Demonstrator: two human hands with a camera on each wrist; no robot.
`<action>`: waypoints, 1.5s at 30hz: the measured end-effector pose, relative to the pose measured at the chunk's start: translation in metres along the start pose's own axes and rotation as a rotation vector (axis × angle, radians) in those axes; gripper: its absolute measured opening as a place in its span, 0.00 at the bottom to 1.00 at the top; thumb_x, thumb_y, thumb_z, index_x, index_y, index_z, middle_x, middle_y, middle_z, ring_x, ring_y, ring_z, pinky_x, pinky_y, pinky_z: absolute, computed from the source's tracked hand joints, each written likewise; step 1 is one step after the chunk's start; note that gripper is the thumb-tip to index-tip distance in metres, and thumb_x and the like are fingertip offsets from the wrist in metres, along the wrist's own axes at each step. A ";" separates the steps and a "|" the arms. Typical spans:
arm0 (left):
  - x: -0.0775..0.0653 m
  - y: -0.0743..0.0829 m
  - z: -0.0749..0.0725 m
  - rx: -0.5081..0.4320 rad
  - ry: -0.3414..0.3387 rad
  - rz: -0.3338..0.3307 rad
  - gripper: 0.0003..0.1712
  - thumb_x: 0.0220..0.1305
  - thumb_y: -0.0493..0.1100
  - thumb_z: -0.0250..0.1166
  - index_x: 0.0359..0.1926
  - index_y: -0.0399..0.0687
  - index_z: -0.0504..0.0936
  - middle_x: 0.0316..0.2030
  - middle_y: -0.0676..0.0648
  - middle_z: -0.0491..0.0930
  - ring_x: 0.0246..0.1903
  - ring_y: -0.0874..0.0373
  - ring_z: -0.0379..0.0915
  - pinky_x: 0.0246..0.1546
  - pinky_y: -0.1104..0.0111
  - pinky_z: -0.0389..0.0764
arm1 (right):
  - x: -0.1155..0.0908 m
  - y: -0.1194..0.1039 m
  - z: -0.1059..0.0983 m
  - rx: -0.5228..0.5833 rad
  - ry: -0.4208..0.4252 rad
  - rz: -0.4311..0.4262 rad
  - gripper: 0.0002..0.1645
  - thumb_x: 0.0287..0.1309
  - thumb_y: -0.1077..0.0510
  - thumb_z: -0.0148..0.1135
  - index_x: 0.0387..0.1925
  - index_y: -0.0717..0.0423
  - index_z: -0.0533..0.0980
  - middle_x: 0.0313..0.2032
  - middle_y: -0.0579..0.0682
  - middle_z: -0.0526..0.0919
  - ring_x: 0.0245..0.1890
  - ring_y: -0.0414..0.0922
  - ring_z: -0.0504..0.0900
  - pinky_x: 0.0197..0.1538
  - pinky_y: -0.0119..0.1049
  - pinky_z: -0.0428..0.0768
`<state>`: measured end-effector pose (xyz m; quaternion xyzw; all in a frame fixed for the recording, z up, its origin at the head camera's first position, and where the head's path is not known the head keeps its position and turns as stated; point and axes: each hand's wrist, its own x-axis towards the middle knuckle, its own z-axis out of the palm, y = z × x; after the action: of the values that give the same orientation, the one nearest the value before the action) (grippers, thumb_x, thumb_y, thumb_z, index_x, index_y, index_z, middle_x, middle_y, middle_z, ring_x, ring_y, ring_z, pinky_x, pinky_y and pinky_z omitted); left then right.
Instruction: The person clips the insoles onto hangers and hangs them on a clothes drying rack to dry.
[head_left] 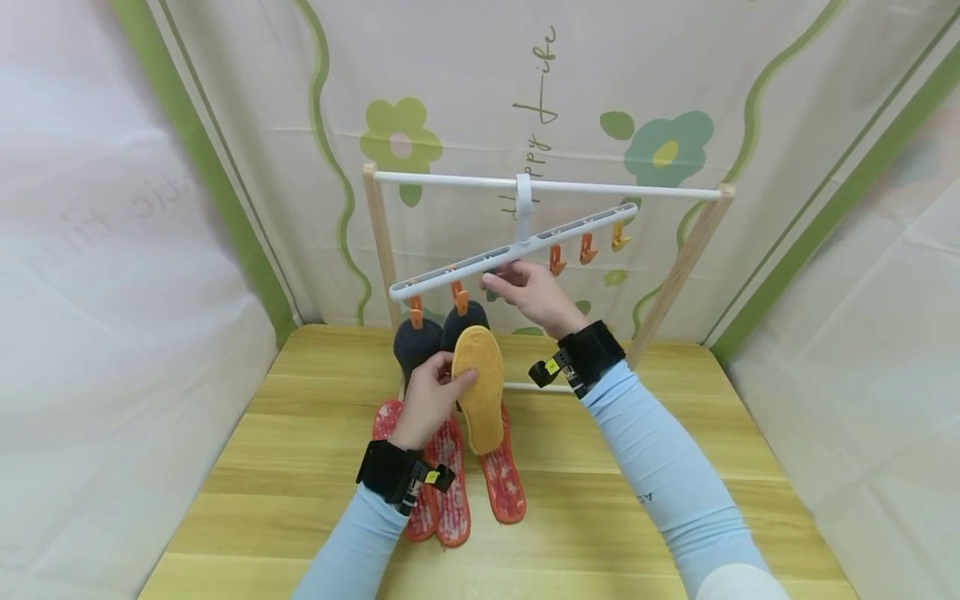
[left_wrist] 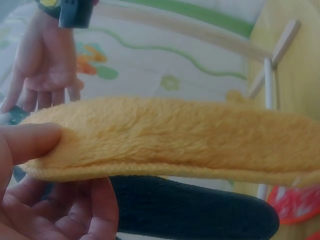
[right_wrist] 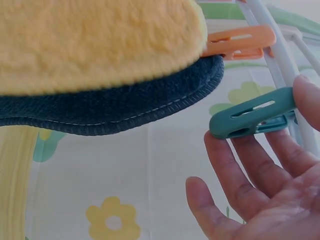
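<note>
My left hand (head_left: 426, 402) grips a fuzzy yellow insole (head_left: 483, 408) near its upper end, thumb on the front face and fingers behind. My right hand (head_left: 536, 296) is at the middle of a pale grey clip hanger (head_left: 435, 284), pinching a teal clip (right_wrist: 255, 111) between thumb and fingers. Nothing shows in that clip's jaws; the yellow insole is up and to the left of it in the right wrist view. Two dark navy insoles, a left one (head_left: 414, 340) and a right one (head_left: 467, 315), hang from orange clips (head_left: 416, 313). The yellow insole partly covers the right one.
The hanger hooks over the white rail (head_left: 622, 190) of a wooden-legged rack (head_left: 678, 267) and tilts down to the left. Two more orange clips (head_left: 587, 248) and a yellow clip (head_left: 620, 237) hang on its right. Several red patterned insoles (head_left: 506, 487) lie on the wooden table (head_left: 615, 500).
</note>
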<state>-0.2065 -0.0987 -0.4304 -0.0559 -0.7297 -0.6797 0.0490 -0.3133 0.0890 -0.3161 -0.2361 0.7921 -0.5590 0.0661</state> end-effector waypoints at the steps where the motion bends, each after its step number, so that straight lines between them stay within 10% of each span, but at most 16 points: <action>1: 0.001 0.000 0.000 0.000 0.000 -0.001 0.15 0.66 0.42 0.68 0.51 0.42 0.80 0.42 0.44 0.82 0.39 0.52 0.81 0.38 0.63 0.84 | 0.000 0.000 0.001 0.001 0.004 -0.006 0.21 0.71 0.52 0.57 0.57 0.62 0.76 0.51 0.58 0.83 0.54 0.50 0.77 0.59 0.53 0.74; 21: 0.025 0.002 0.000 -0.011 -0.003 0.012 0.18 0.69 0.41 0.64 0.54 0.33 0.79 0.44 0.37 0.82 0.43 0.42 0.80 0.44 0.52 0.83 | 0.001 -0.002 0.028 0.058 0.176 -0.063 0.22 0.65 0.45 0.63 0.49 0.57 0.83 0.42 0.51 0.88 0.49 0.43 0.83 0.59 0.43 0.76; 45: 0.042 0.003 0.016 -0.004 0.008 0.081 0.16 0.68 0.45 0.66 0.50 0.39 0.81 0.39 0.43 0.84 0.37 0.53 0.83 0.35 0.66 0.83 | 0.003 -0.002 0.036 0.178 0.285 -0.095 0.21 0.68 0.49 0.59 0.48 0.63 0.81 0.39 0.60 0.86 0.44 0.49 0.86 0.52 0.40 0.81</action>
<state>-0.2476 -0.0823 -0.4227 -0.0828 -0.7255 -0.6786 0.0795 -0.3015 0.0563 -0.3273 -0.1847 0.7287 -0.6573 -0.0525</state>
